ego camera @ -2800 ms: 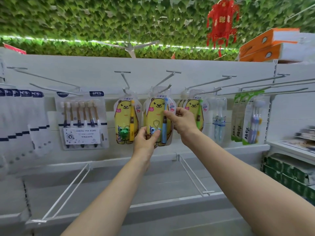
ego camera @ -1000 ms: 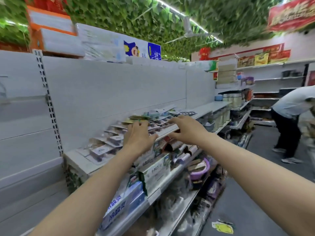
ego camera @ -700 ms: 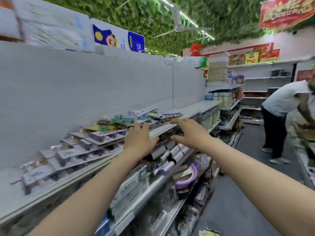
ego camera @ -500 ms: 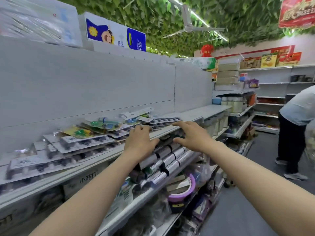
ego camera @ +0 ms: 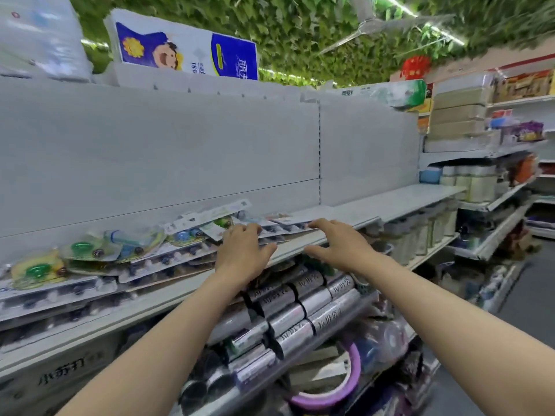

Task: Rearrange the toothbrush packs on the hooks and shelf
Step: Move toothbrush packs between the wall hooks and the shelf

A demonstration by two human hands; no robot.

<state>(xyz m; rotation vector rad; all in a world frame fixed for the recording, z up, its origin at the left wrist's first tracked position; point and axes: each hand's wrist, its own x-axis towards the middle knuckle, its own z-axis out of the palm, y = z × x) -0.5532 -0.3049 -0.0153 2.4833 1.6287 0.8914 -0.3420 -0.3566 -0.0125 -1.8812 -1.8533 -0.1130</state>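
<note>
Toothbrush packs lie in overlapping flat piles along the white shelf, from the far left to about the middle. Yellow children's packs with green toys sit on top at the left. My left hand reaches over the shelf's front edge, its fingertips on the packs at the right end of the pile. My right hand hovers just right of it, fingers spread and slightly bent, fingertips at a flat white pack. Neither hand grips anything.
Silver rolls fill the shelf below my hands, with a purple-rimmed tub lower down. Tissue packs stand on top of the white back panel. More shelving with goods runs along the aisle to the right.
I turned from the hooks, where both hands held a yellow bear pack, to the side shelf. Over the last second both hands have reached forward onto the flat-lying packs. The person in the aisle is out of view.
</note>
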